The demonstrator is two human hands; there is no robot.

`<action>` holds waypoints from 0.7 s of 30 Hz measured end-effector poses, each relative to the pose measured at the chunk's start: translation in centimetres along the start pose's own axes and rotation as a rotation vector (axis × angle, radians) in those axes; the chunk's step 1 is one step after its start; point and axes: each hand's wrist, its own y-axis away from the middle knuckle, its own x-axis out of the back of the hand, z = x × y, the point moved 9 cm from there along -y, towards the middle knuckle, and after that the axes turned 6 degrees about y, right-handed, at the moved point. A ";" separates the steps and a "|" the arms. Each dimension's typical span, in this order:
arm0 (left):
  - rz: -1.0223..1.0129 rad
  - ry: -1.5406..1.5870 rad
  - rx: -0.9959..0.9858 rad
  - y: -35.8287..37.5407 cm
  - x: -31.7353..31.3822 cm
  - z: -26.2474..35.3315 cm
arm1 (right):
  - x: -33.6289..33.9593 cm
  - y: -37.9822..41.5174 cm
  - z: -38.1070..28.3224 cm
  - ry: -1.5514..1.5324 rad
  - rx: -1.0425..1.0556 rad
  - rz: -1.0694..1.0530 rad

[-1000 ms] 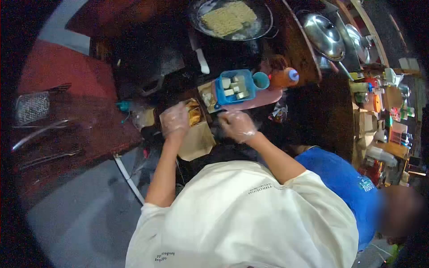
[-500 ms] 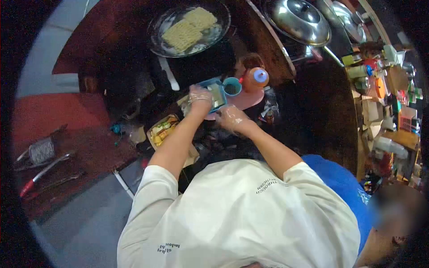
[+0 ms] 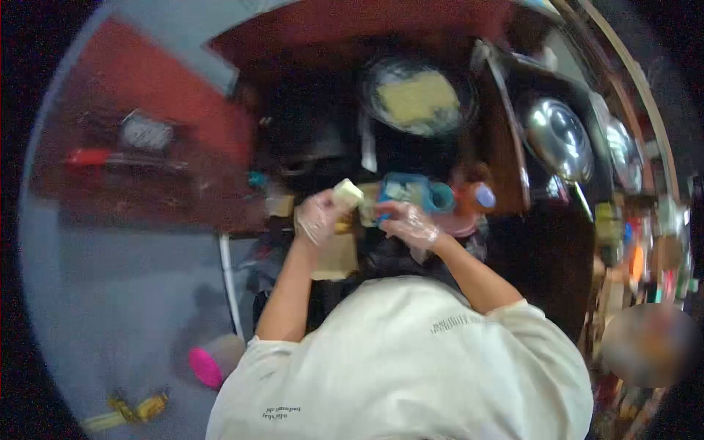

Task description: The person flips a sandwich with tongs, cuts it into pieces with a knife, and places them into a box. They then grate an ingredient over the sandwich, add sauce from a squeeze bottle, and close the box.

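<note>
My left hand (image 3: 317, 218), in a clear plastic glove, pinches a small pale-yellow block (image 3: 348, 193) between thumb and fingers; its exact kind is not clear. My right hand (image 3: 414, 226), also gloved, is at the near left edge of a blue rectangular container (image 3: 403, 180) with pale contents. Blur hides whether its fingers grip the rim. Right of the container stand a teal cup (image 3: 441, 196) and an orange bottle (image 3: 471, 196) with a whitish cap, by a pink surface (image 3: 460, 223). A cardboard-coloured box (image 3: 335, 258) lies below my left hand.
Beyond the containers, a dark pan (image 3: 467, 117) holds yellow noodle blocks (image 3: 419, 97), with a pale handle (image 3: 368, 150) towards me. A shiny domed lid (image 3: 559, 136) sits to the right. Several goods crowd the far right beside another person (image 3: 649, 345). A pink round object (image 3: 205, 367) is low left.
My left hand has lifted out of the blue container towards the left with the pale block. My right hand remains by the container. The camera view has turned, shifting the scene.
</note>
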 end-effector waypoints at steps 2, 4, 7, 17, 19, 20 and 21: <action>-0.005 0.420 0.058 2.0 3.5 -2.0 | -0.7 -4.1 -7.2 -0.177 0.108 -0.026; 0.059 0.506 -0.065 4.6 8.5 -2.8 | -1.8 -8.3 -14.0 -0.201 0.170 -0.051; 0.263 0.294 -0.188 10.4 14.5 -0.5 | -2.8 -14.3 -27.9 0.124 0.476 -0.018; 0.405 0.664 -0.120 17.4 22.8 -6.7 | -13.2 -29.8 -48.2 0.529 0.678 0.374; 0.407 0.653 -0.095 17.6 22.8 -7.5 | -14.5 -30.3 -47.2 0.525 0.661 0.249; 0.427 0.716 -0.121 17.4 23.3 -9.5 | -14.7 -30.1 -46.6 0.420 0.621 0.202; 0.391 0.715 -0.099 16.9 23.5 -11.6 | -14.3 -29.1 -46.2 0.436 0.656 0.290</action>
